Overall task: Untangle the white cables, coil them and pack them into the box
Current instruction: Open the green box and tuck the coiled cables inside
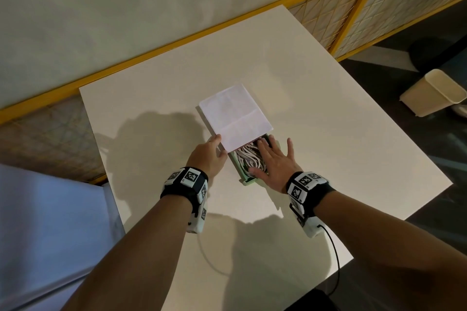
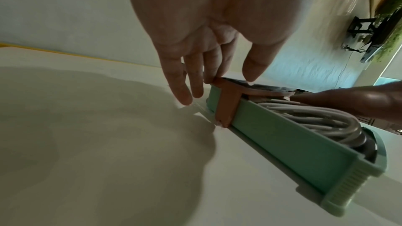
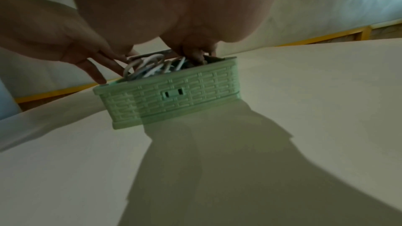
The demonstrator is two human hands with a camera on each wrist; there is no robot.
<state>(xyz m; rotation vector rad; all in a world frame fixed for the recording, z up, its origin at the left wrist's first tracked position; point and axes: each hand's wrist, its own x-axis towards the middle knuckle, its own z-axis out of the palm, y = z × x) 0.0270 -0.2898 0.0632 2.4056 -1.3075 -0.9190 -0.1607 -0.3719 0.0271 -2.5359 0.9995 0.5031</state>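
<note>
A pale green woven-pattern box [image 1: 246, 180] lies in the middle of the white table [image 1: 328, 146], filled with coiled white cables [image 1: 246, 158]. A pale lid [image 1: 235, 116] covers the far part of the box; the near end stays uncovered. My left hand [image 1: 211, 153] pinches the lid's near left corner, thumb on top and fingers at its side, as the left wrist view shows on the lid [image 2: 228, 102]. My right hand [image 1: 274, 159] lies flat with fingers spread, pressing the cables [image 3: 147, 68] down into the box [image 3: 174, 95].
A yellow-framed mesh fence [image 1: 177, 45] runs along the table's far edge. A beige bin [image 1: 434, 92] stands on the dark floor to the right. A black wire [image 1: 333, 260] hangs from my right wrist unit over the near table edge.
</note>
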